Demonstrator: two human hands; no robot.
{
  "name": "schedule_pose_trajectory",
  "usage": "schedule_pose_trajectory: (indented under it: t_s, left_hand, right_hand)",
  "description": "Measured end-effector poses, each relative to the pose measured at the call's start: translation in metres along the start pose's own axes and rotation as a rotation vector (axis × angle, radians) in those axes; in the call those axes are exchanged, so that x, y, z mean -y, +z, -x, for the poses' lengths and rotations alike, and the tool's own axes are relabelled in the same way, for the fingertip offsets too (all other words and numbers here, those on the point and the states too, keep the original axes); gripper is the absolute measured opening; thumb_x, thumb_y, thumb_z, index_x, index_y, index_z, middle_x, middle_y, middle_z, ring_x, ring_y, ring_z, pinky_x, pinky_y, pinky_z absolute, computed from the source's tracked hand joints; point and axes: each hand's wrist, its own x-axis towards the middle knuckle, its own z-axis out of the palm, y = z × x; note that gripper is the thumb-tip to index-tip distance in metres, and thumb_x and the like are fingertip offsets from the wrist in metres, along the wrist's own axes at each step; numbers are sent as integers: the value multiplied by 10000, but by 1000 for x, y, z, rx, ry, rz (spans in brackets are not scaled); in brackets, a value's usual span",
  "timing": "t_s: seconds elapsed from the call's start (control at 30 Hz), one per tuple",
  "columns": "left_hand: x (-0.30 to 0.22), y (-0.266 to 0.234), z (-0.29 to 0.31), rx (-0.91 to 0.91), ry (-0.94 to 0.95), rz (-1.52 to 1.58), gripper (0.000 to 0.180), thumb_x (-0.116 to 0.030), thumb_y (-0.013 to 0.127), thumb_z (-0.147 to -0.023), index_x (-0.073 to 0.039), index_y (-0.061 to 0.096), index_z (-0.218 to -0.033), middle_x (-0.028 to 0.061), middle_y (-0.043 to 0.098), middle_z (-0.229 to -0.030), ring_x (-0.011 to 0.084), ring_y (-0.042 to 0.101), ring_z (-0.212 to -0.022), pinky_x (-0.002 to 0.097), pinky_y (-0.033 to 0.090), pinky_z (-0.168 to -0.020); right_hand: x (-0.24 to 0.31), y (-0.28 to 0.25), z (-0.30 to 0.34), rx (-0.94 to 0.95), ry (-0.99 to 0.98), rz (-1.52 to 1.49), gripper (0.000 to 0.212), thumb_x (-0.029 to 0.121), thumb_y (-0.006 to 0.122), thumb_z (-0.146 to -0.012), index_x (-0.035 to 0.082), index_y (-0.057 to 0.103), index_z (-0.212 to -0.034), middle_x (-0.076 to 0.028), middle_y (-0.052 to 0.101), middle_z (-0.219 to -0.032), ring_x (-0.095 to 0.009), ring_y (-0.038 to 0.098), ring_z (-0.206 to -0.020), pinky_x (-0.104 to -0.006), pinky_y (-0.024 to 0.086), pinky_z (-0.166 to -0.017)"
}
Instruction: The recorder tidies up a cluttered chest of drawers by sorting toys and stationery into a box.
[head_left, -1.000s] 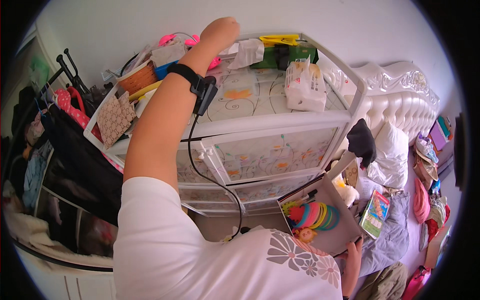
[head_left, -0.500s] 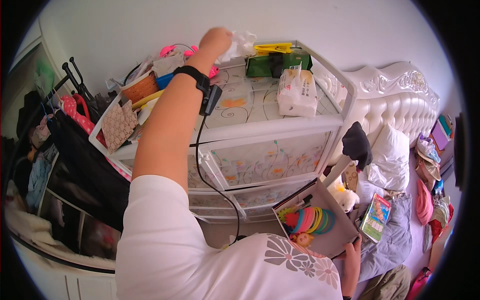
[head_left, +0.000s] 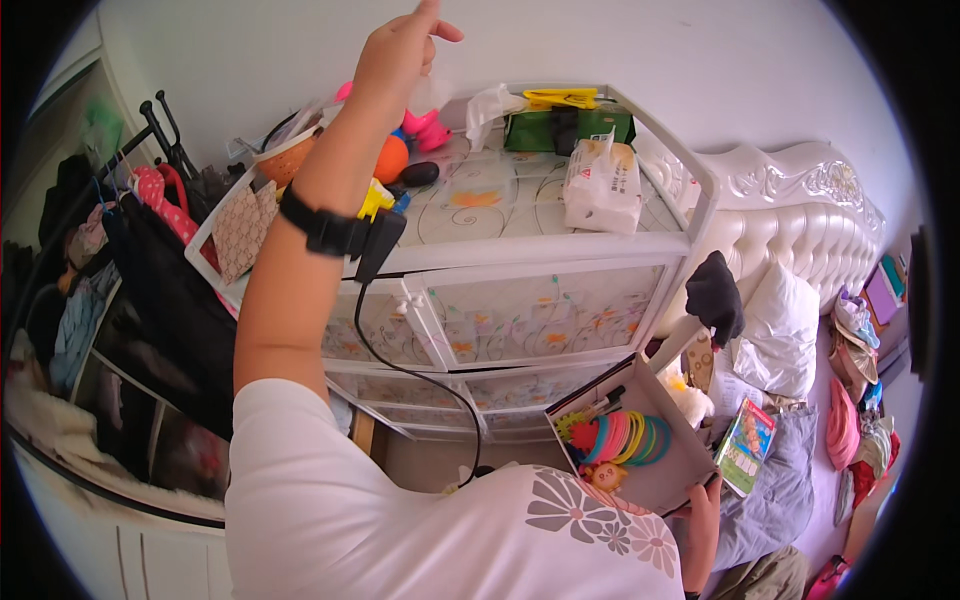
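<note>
My left hand (head_left: 400, 50) is raised above the back of a white glass-topped cabinet (head_left: 500, 205), its fingers apart and nothing seen in them. A crumpled white plastic piece (head_left: 488, 115) lies at the cabinet's back edge, right of the hand. Beneath the wrist are a pink toy (head_left: 430, 132), an orange ball (head_left: 388, 160) and a black oval object (head_left: 420, 174). My right hand (head_left: 706, 500), low on the right, grips the near corner of an open box (head_left: 680, 455). Inside the box lie coloured rings (head_left: 628, 438), a small yellow toy face (head_left: 605, 476) and some pens.
On the cabinet top sit a tissue pack (head_left: 603, 188) and a green package (head_left: 600, 127). An orange-brown basket (head_left: 288, 158) is at its left end. To the right stands a bed with a pillow (head_left: 780, 335) and book (head_left: 750, 445); clothes hang at left. A cable runs from my left wrist strap.
My left hand has moved up and left, away from the white plastic piece, and its fingers have opened. That piece now lies at the back edge. My right hand and the box stay put.
</note>
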Motion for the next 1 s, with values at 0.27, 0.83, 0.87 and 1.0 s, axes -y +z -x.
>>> schedule_pose_trajectory:
  t_s: [0.27, 0.83, 0.87, 1.0]
  left_hand:
    - [-24, 113, 189, 685, 172, -303, 408, -11, 697, -745, -94, 628, -1139, 4, 518, -1068, 124, 440, -957, 301, 371, -864]
    - [219, 27, 572, -602, -1049, 1168, 247, -184, 510, -955, -122, 524, -1194, -34, 456, -632, 82, 348, -419, 242, 262, -358]
    - [234, 20, 603, -806, -1156, 1007, 253, -243, 551, -932, -129, 555, -1158, -35, 443, -585, 92, 337, -407, 240, 252, -351]
    - [250, 7, 698, -1168, -1240, 799, 178, -273, 679, -822, -129, 599, -754, 13, 490, -537, 160, 445, -379, 280, 312, -340]
  right_hand:
    - [16, 2, -10, 73, -12, 30, 548, 112, 485, -808, 77, 376, -1343, -86, 560, -1086, -135, 604, -807, -224, 519, -517]
    - [15, 4, -15, 263, 63, 232, 590, 131, 456, -782, 94, 378, -1366, -76, 557, -1091, -132, 619, -786, -210, 514, -493]
    - [19, 3, -21, 339, 50, 294, 601, 128, 458, -787, 90, 370, -1381, -78, 548, -1146, -146, 615, -887, -251, 545, -615]
    - [17, 11, -24, 299, -57, 433, 628, 130, 476, -796, 92, 354, -1410, -90, 524, -1233, -187, 573, -1060, -319, 532, -787]
